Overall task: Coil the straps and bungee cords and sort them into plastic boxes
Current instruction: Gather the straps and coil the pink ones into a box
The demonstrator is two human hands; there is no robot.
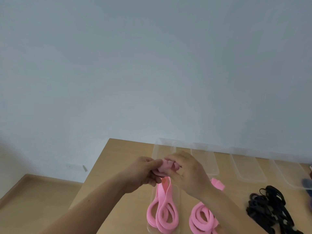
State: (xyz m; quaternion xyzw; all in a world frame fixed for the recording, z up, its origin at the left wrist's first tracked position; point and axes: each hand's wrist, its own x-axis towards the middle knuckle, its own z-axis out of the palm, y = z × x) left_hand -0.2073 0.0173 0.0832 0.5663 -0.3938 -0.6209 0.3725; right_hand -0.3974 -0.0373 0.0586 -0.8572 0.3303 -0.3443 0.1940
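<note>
Two grips: the rolled end of a pink flat fabric strap (166, 184) is pinched by the left grip (145, 173) and the right grip (187, 171).
Strap: held above the wooden worktop (121, 157), loops draped toward its near edge.
Right edge: black bungee cords (266, 210) are heaped.
Far edge: clear plastic boxes (246, 168) are lined up.

Light wooden tabletop (121, 149), far left corner set against a plain pale blue-grey wall (152, 65). Past the tabletop's left edge there's wood-look floor (33, 188). Low on the wall sits a white socket plate (73, 166), with a small grey blurry thing (84, 168) just beside it.
</note>
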